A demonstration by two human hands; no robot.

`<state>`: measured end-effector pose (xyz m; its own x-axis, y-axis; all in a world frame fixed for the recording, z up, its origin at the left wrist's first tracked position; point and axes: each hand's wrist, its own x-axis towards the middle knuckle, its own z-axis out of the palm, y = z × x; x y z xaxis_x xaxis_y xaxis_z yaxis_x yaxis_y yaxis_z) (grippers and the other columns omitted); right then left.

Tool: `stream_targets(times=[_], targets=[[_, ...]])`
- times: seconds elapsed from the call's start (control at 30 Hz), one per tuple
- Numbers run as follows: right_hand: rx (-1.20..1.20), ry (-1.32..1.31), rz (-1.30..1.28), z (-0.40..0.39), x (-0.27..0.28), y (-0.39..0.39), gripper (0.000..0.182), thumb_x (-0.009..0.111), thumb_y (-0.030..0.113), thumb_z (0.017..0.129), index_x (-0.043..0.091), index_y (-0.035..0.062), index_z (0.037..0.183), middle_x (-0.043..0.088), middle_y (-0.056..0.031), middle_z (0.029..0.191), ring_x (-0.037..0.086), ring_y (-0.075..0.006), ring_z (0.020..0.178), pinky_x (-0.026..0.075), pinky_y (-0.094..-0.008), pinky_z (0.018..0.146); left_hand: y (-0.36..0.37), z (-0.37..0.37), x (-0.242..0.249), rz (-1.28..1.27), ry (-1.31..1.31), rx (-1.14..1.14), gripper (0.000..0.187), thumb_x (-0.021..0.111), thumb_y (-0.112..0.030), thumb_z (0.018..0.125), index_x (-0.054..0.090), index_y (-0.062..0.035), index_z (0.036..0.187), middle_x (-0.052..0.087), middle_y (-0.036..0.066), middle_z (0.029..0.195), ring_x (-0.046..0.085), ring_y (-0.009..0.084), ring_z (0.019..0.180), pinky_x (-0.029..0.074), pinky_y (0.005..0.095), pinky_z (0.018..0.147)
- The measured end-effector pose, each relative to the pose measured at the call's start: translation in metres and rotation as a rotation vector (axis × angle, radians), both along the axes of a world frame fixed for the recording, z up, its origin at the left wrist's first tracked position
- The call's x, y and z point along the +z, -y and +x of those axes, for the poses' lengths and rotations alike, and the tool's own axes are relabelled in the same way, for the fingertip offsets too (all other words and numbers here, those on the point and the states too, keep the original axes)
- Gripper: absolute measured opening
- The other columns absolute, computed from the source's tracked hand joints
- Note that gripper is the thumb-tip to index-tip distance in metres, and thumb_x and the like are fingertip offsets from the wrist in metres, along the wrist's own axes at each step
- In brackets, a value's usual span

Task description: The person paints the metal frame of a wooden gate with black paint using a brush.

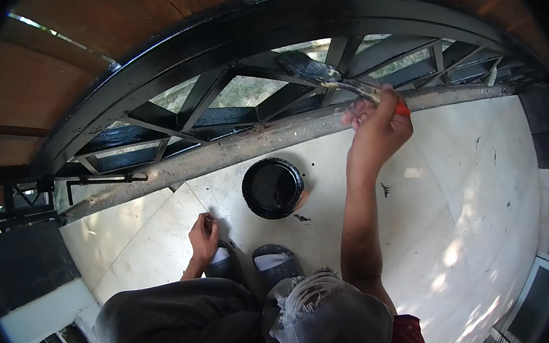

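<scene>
A paintbrush (360,89) with an orange-red handle end is held in my right hand (382,119), its bristles dark with black paint. The bristles are at the lattice of a black metal gate (234,31); whether they touch it I cannot tell. Below the gate, on the pale tiled floor (428,204), stands a round black container (273,188) with dark paint inside. My left hand (204,236) hangs near my left knee, its fingers curled together; anything between them is too small to make out.
A raised concrete sill (277,136) runs along the gate's foot. Brown panels (106,0) back the upper gate. My feet in dark slippers (276,263) are just below the container. Dark paint spots mark the tiles. A black metal latch (107,180) sits at left.
</scene>
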<state>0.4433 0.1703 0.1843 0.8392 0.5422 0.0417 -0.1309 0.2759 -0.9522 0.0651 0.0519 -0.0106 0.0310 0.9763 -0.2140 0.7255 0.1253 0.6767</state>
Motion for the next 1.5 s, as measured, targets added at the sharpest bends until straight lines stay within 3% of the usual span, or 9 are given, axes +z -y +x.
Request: stream_targets(times=[0.23, 0.43, 0.53, 0.57, 0.63, 0.77, 1.03, 1.2, 1.5], targets=[[0.095, 0.102, 0.094, -0.011, 0.015, 0.001, 0.028, 0.053, 0.022, 0.104, 0.061, -0.0028, 0.094, 0.058, -0.0074, 0.059, 0.054, -0.0147, 0.044, 0.033, -0.0253, 0.043, 0.003, -0.002, -0.003, 0.012, 0.027, -0.012, 0.015, 0.065, -0.009, 0.092, 0.062, -0.0001, 0.103, 0.057, 0.008, 0.068, 0.052, 0.0159, 0.057, 0.045, 0.0317, 0.058], [0.108, 0.297, -0.089, 0.013, 0.001, 0.031, 0.027, 0.054, 0.024, 0.107, 0.061, -0.0016, 0.103, 0.064, -0.0058, 0.066, 0.059, -0.0108, 0.055, 0.042, -0.022, 0.053, 0.001, -0.005, -0.005, 0.001, 0.012, -0.01, 0.014, 0.066, -0.009, 0.091, 0.063, -0.0002, 0.103, 0.058, 0.009, 0.069, 0.053, 0.0169, 0.057, 0.046, 0.0323, 0.057], [0.124, 0.745, -0.203, 0.018, 0.011, 0.042, 0.02, 0.062, 0.019, 0.103, 0.064, 0.0017, 0.113, 0.07, -0.0055, 0.075, 0.068, -0.0111, 0.07, 0.05, -0.0239, 0.062, 0.004, -0.006, -0.003, 0.019, 0.016, -0.018, 0.014, 0.066, -0.008, 0.091, 0.063, -0.0004, 0.102, 0.058, 0.009, 0.068, 0.053, 0.0171, 0.057, 0.046, 0.0322, 0.057], [0.122, 0.747, -0.206, 0.017, 0.013, 0.041, 0.02, 0.062, 0.019, 0.103, 0.064, 0.0017, 0.113, 0.07, -0.0055, 0.075, 0.068, -0.0111, 0.07, 0.05, -0.0239, 0.062, 0.004, -0.005, -0.002, 0.031, 0.014, -0.021, 0.014, 0.066, -0.008, 0.091, 0.063, -0.0004, 0.102, 0.058, 0.009, 0.068, 0.053, 0.0171, 0.057, 0.046, 0.0322, 0.057], [0.281, 1.039, -0.252, 0.011, 0.018, 0.033, 0.018, 0.065, 0.017, 0.101, 0.066, 0.0039, 0.114, 0.072, -0.0072, 0.082, 0.071, -0.0124, 0.074, 0.053, -0.0251, 0.067, 0.002, -0.004, -0.003, 0.048, 0.016, -0.026, 0.014, 0.066, -0.008, 0.091, 0.064, -0.0004, 0.102, 0.058, 0.008, 0.068, 0.053, 0.017, 0.057, 0.046, 0.0322, 0.057], [0.248, 0.99, -0.152, 0.019, 0.024, 0.031, 0.016, 0.066, 0.016, 0.1, 0.065, 0.0072, 0.113, 0.072, -0.0102, 0.083, 0.074, -0.0211, 0.07, 0.055, -0.0278, 0.064, 0.002, -0.005, -0.001, 0.011, 0.019, -0.019, 0.015, 0.066, -0.008, 0.091, 0.064, -0.0004, 0.103, 0.06, 0.009, 0.07, 0.054, 0.0174, 0.058, 0.046, 0.0324, 0.058], [0.331, 1.148, -0.217, 0.015, 0.056, 0.008, 0.012, 0.067, 0.016, 0.1, 0.061, 0.006, 0.103, 0.065, -0.0088, 0.068, 0.068, -0.0176, 0.059, 0.05, -0.0296, 0.053, 0.001, -0.005, -0.003, 0.02, 0.019, -0.011, 0.015, 0.067, -0.008, 0.09, 0.064, -0.0004, 0.103, 0.062, 0.011, 0.071, 0.056, 0.0194, 0.058, 0.047, 0.0332, 0.058], [0.505, 1.25, -0.346, 0.016, 0.061, -0.009, 0.016, 0.065, 0.02, 0.102, 0.059, 0.0052, 0.098, 0.064, -0.0123, 0.065, 0.065, -0.0263, 0.054, 0.049, -0.0341, 0.054, 0.001, -0.005, -0.001, -0.002, 0.008, -0.016, 0.014, 0.067, -0.008, 0.091, 0.064, -0.0001, 0.102, 0.062, 0.011, 0.072, 0.056, 0.0197, 0.059, 0.047, 0.0336, 0.059], [0.494, 1.309, -0.411, 0.01, 0.071, -0.012, 0.019, 0.065, 0.021, 0.101, 0.058, 0.0046, 0.096, 0.064, -0.0139, 0.066, 0.067, -0.0305, 0.057, 0.048, -0.0365, 0.053, 0.0, -0.005, 0.0, -0.009, 0.02, -0.006, 0.015, 0.067, -0.008, 0.09, 0.064, 0.0004, 0.101, 0.061, 0.011, 0.073, 0.055, 0.0189, 0.058, 0.047, 0.0326, 0.058]])
